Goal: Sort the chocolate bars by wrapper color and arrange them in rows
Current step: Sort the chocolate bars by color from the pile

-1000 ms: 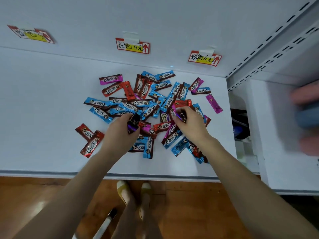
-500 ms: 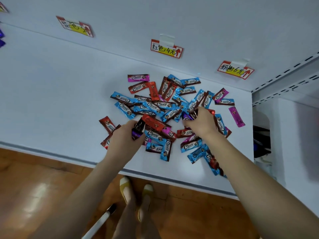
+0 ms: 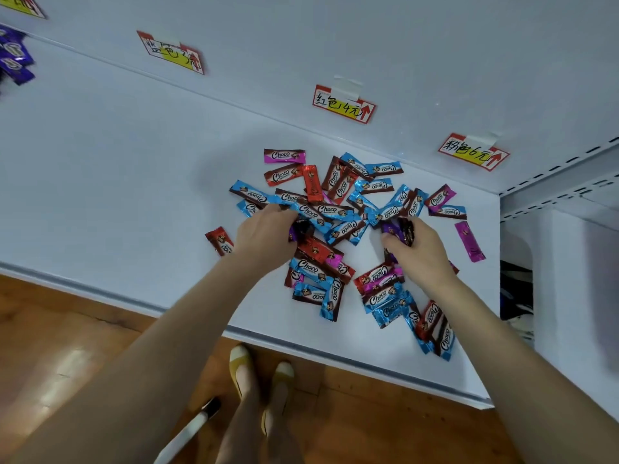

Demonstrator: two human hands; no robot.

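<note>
A loose pile of foil-wrapped chocolate bars in blue, red and pink lies on the white shelf, spread from the middle toward 3 o'clock. Both hands are in the pile. The left hand sits at its 9 o'clock side, fingers curled down round a purple-wrapped chocolate bar that mostly hides under them. The right hand is at the 3 o'clock side of the pile's middle, thumb and fingers clenched on a small bunch of purple-wrapped bars held upright. Blue bars cross between the two hands. More blue and red ones lie at 6 o'clock of the hands, close to the shelf's front lip.

A lone red bar lies just at 9 o'clock of the left hand, and a lone pink bar lies at 3 o'clock of the right hand, near the shelf's end. A group of sorted purple bars rests far off at 10 o'clock, by the back wall.

The widest bare stretch of shelf runs from the pile toward 9 and 10 o'clock, as far as that purple group. At 3 o'clock a slotted grey rack upright closes the shelf. Red-and-yellow price labels are taped along the back wall at 12 o'clock. At 6 o'clock, past the front lip, lies a wooden floor.
</note>
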